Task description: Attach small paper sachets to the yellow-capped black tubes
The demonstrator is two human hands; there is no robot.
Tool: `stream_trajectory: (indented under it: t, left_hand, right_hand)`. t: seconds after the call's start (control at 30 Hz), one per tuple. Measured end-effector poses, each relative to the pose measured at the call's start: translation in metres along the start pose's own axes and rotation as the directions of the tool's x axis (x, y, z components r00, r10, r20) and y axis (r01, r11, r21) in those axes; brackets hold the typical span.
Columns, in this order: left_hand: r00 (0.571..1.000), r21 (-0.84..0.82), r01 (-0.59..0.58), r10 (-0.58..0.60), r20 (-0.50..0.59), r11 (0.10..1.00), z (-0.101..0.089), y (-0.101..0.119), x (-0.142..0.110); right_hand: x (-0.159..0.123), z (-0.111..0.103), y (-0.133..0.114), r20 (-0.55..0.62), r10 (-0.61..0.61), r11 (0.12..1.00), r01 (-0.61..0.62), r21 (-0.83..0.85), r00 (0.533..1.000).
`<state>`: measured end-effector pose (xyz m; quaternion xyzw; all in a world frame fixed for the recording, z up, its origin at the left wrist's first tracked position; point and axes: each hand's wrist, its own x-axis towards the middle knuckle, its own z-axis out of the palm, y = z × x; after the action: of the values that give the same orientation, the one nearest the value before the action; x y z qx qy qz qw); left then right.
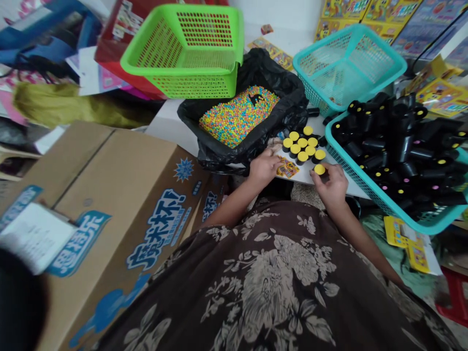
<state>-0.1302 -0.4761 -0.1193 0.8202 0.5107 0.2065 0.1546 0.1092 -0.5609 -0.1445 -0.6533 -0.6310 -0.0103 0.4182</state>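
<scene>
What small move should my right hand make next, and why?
Perhaps nudge the yellow-topped container between your right hand's fingers back toward the group of similar ones: it looks closest of them to the front edge of the white table, where it might get knocked off.

Soft, cool light is spreading indoors, the white wall [278,13] glowing palest toward 12 o'clock. The floral garment [281,292] at 6 o'clock is looking dim. Yellow lids [302,143] around 2 o'clock are showing clearly; a dark shape [21,302] and white label [39,238] near 8 o'clock are blurring. Wide-angle distortion is stretching the edges.
</scene>
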Motion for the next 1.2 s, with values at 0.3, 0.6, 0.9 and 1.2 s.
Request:
stream_trajectory:
  t: [0.3, 0.6, 0.9, 1.2]
  left_hand:
    - [0.982, -0.175, -0.101, 0.070, -0.175, 0.979, 0.006, 0.008, 0.001]
    - [0.989, -0.535, 0.004, -0.082, -0.121, 0.845, 0.011, 0.009, 0.006]
    - [0.989, -0.169, -0.037, 0.012, -0.145, 0.985, 0.003, 0.010, -0.006]
    - [0.933, 0.054, -0.353, 0.347, 0.091, 0.934, 0.012, 0.021, -0.024]
  right_hand:
    - [0.005, -0.017, -0.028, 0.069, 0.053, 0.966, -0.069, 0.250, 0.996]
    - [0.016, -0.008, -0.044, 0.301, 0.010, 0.890, -0.146, 0.433, 0.953]
    - [0.005, -0.007, -0.030, 0.288, 0.120, 0.875, -0.238, 0.422, 0.950]
    - [0.002, -0.011, -0.026, 0.280, 0.181, 0.845, -0.295, 0.446, 0.943]
